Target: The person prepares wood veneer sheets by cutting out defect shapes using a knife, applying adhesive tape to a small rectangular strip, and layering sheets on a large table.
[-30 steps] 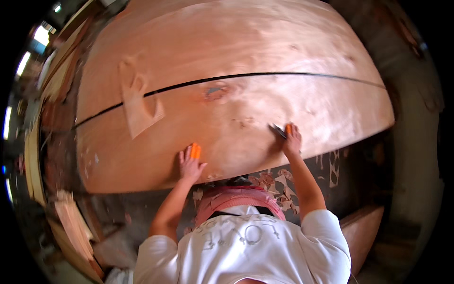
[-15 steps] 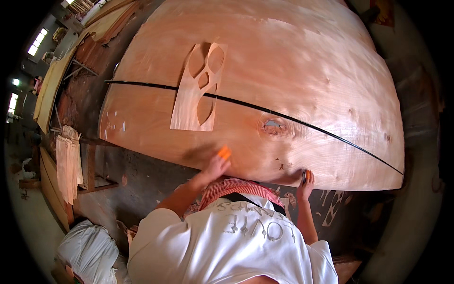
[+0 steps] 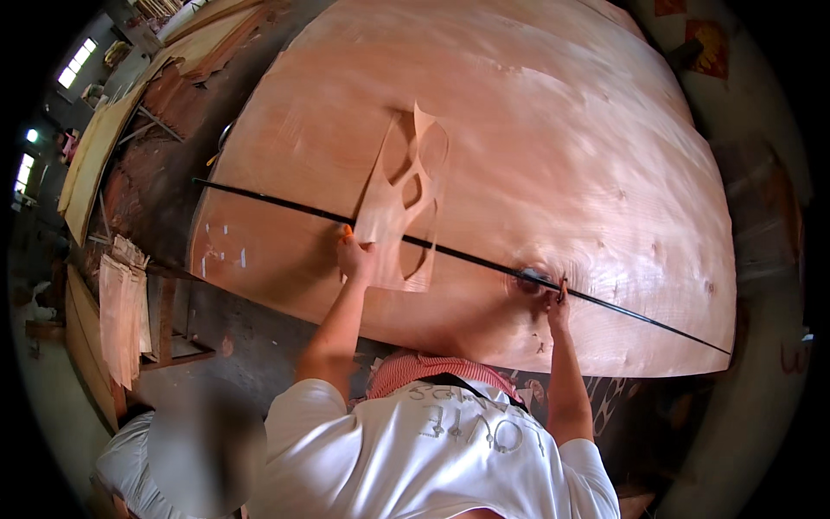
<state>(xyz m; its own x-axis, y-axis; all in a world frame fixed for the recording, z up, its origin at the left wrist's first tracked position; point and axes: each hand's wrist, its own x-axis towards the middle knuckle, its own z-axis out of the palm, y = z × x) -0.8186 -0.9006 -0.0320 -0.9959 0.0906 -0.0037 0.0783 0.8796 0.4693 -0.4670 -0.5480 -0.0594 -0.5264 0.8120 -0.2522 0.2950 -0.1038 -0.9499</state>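
A broad reddish wood veneer sheet (image 3: pixel 311 104) spreads before me, with a long thin black strip (image 3: pixel 480 259) lying across it. My left hand (image 3: pixel 356 259) pinches the lower left edge of a smaller veneer piece (image 3: pixel 389 246) with leaf-shaped cutouts. Orange covering shows at its fingertips. That piece lies over the strip, its far end curled up. My right hand (image 3: pixel 558 311) is closed around a small dark tool (image 3: pixel 563 289) whose kind I cannot make out. It is beside the strip, just right of a knot hole (image 3: pixel 529 278) in the sheet, which the strip partly crosses.
Stacked veneer strips (image 3: pixel 123 316) stand at the left by a wooden frame. More sheets lie on a bench (image 3: pixel 91 164) at far left. White sacking (image 3: pixel 130 471) is at the lower left, beside a blurred shape. Cut-out scraps (image 3: pixel 609 402) hang or lie below the near edge.
Both hands have moved forward over the sheet. My left hand has taken hold of the cut-out piece, which has shifted right along the strip and curled at its far end. The view has shifted too.
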